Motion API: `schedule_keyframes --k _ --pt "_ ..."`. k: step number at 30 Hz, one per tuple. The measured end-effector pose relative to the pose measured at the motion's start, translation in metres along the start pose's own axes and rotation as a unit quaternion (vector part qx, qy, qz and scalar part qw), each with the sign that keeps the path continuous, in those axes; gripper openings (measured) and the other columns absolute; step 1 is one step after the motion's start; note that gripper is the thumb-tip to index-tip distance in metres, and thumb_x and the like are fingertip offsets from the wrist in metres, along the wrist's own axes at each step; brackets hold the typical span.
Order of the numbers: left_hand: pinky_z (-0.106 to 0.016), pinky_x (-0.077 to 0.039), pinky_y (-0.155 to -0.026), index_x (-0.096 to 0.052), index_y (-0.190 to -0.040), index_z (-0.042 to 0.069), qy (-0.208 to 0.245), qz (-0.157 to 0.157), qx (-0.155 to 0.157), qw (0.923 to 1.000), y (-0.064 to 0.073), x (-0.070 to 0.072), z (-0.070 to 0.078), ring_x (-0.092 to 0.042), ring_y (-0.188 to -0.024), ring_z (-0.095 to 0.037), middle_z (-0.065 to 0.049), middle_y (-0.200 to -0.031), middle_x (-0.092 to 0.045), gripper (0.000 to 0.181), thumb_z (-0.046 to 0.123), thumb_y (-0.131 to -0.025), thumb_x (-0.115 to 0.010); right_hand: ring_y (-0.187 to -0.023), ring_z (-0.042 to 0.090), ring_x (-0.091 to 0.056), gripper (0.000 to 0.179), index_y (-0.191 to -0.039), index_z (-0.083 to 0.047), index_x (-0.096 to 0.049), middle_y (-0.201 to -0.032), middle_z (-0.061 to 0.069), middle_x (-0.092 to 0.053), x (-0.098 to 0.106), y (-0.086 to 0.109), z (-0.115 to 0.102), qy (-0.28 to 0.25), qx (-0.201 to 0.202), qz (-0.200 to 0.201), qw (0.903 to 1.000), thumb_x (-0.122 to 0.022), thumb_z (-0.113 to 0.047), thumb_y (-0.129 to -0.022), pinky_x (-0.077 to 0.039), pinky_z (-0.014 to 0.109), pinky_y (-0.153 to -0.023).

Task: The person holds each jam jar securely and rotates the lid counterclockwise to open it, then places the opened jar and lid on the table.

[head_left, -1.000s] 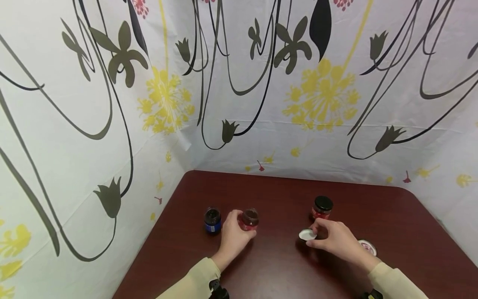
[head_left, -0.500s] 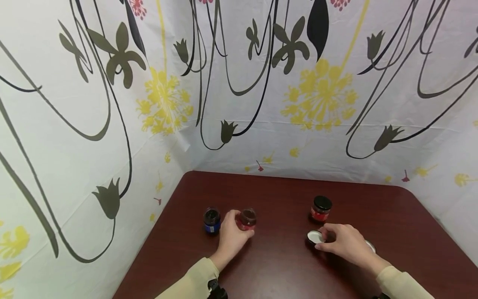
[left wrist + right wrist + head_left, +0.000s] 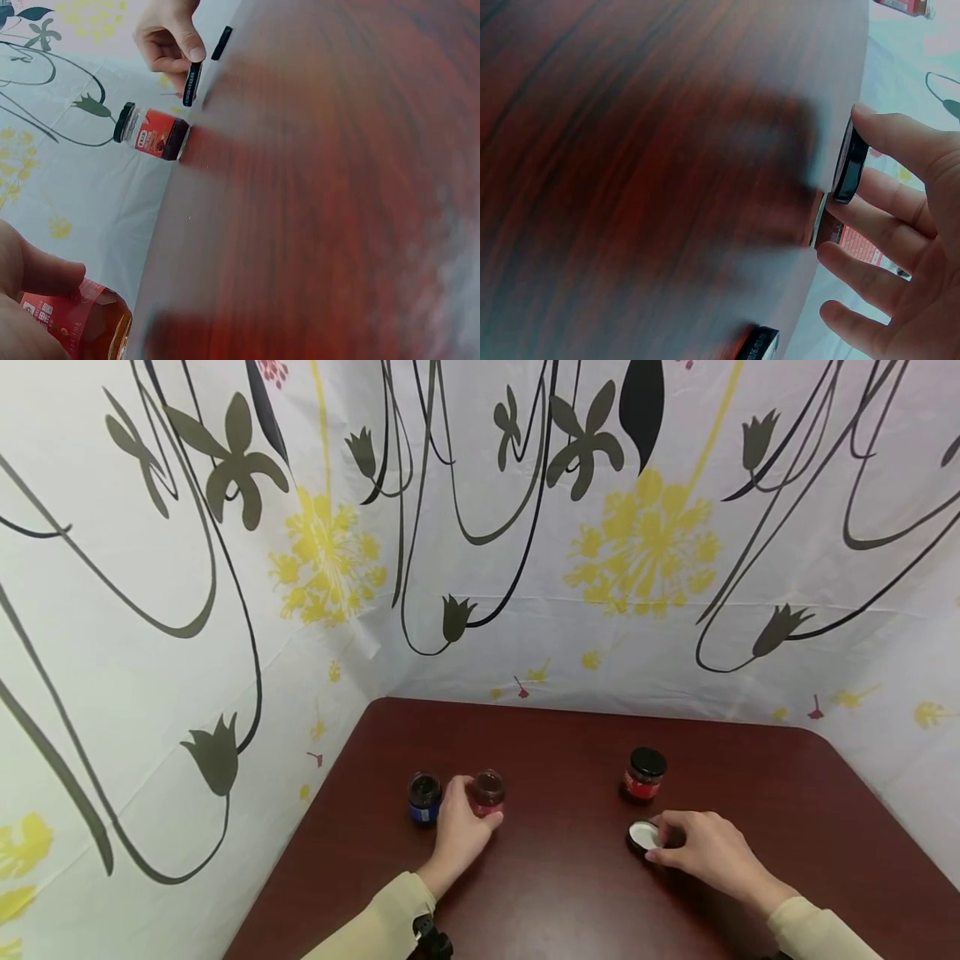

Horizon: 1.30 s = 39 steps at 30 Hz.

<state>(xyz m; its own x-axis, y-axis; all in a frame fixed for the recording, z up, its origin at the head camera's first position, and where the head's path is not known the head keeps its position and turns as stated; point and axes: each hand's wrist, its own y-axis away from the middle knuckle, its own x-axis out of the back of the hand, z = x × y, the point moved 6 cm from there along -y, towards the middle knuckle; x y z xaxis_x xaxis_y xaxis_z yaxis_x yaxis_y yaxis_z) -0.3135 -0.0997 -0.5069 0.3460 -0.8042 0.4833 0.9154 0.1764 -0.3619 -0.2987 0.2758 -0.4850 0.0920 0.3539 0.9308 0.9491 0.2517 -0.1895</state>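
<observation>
My left hand grips a small glass jar with a red label and no lid on. Just left of that hand stands an uncovered jar with dark contents and a blue label. Between thumb and fingers, my right hand pinches a black jar lid, its white inside facing up, low over the table. Behind the lid stands a red-labelled jar with its black lid on; the left wrist view shows this jar beyond the table's bare stretch.
A second lid lies on the table past the right hand, which hides it in the head view; the right wrist view catches its edge. The dark red wooden table ends at patterned cloth walls.
My right hand has carried the lid rightward and lower, toward the table. The left hand has shifted its jar slightly left, nearer the blue-labelled jar. The second lid has become hidden in the head view.
</observation>
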Motion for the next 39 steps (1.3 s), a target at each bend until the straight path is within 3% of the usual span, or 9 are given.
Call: schedule_keyframes --k 4,11,15,19,23,28,39 --pt "-0.044 -0.049 -0.081 -0.054 -0.117 0.007 0.002 0.003 0.002 1.0 -0.001 0.001 -0.002 -0.062 -0.095 -0.025 -0.007 -0.109 -0.06 0.063 0.013 -0.067 -0.093 -0.061 0.002 -0.044 0.031 -0.077 -0.038 -0.06 -0.095 -0.016 -0.068 -0.001 0.001 0.002 0.006 0.006 -0.005 1.0 -0.088 -0.05 -0.07 -0.036 0.028 -0.055" --pt "-0.044 -0.049 -0.082 -0.052 -0.118 0.007 -0.005 0.002 0.007 1.0 -0.002 0.002 -0.006 -0.061 -0.095 -0.025 -0.008 -0.11 -0.06 0.065 0.013 -0.068 -0.093 -0.057 0.004 -0.04 0.033 -0.082 -0.036 -0.059 -0.07 -0.016 -0.052 -0.004 0.004 0.006 0.01 -0.001 -0.024 0.9997 -0.088 -0.049 -0.071 -0.032 0.029 -0.053" --pt "-0.047 -0.05 -0.085 -0.05 -0.12 0.005 0.002 -0.005 0.011 0.9999 -0.003 0.003 -0.007 -0.062 -0.101 -0.03 -0.011 -0.112 -0.06 0.065 0.012 -0.07 -0.091 -0.057 0.006 -0.04 0.034 -0.085 -0.034 -0.059 -0.066 -0.014 -0.049 -0.004 0.006 0.007 0.009 -0.009 -0.032 0.9994 -0.087 -0.049 -0.072 -0.032 0.031 -0.054" --pt "-0.049 -0.049 -0.089 -0.049 -0.122 0.003 0.007 -0.018 0.017 0.9997 -0.002 0.002 -0.009 -0.062 -0.107 -0.032 -0.013 -0.115 -0.058 0.065 0.013 -0.073 -0.09 -0.066 0.007 -0.052 0.036 -0.095 -0.033 -0.063 -0.077 -0.015 -0.061 -0.006 0.007 0.009 -0.006 -0.015 -0.042 0.999 -0.088 -0.047 -0.072 -0.04 0.034 -0.058" --pt "-0.049 -0.049 -0.09 -0.048 -0.122 0.002 0.008 -0.022 0.019 0.9995 -0.002 0.001 -0.013 -0.061 -0.109 -0.033 -0.013 -0.117 -0.056 0.065 0.013 -0.074 -0.09 -0.091 0.016 -0.068 0.05 -0.114 -0.028 -0.067 -0.103 -0.01 -0.072 -0.006 0.008 0.01 -0.009 -0.001 -0.037 0.9993 -0.089 -0.043 -0.072 -0.051 0.046 -0.073" --pt "-0.049 -0.049 -0.089 -0.047 -0.123 0.002 0.011 -0.027 0.023 0.9993 0.0 -0.001 -0.015 -0.061 -0.109 -0.034 -0.014 -0.118 -0.056 0.065 0.012 -0.074 -0.089 -0.109 0.027 -0.066 0.064 -0.129 -0.022 -0.068 -0.119 -0.004 -0.07 -0.004 0.009 0.008 0.009 0.025 -0.03 0.9992 -0.089 -0.04 -0.071 -0.044 0.061 -0.089" --pt "-0.046 -0.05 -0.086 -0.045 -0.126 0.004 0.011 -0.051 0.035 0.9981 -0.002 -0.001 -0.016 -0.062 -0.106 -0.03 -0.013 -0.12 -0.054 0.066 0.014 -0.077 -0.088 -0.112 0.029 -0.065 0.058 -0.125 -0.022 -0.07 -0.117 -0.002 -0.069 -0.003 0.012 0.006 0.02 0.04 -0.039 0.9983 -0.089 -0.035 -0.072 -0.036 0.071 -0.096"
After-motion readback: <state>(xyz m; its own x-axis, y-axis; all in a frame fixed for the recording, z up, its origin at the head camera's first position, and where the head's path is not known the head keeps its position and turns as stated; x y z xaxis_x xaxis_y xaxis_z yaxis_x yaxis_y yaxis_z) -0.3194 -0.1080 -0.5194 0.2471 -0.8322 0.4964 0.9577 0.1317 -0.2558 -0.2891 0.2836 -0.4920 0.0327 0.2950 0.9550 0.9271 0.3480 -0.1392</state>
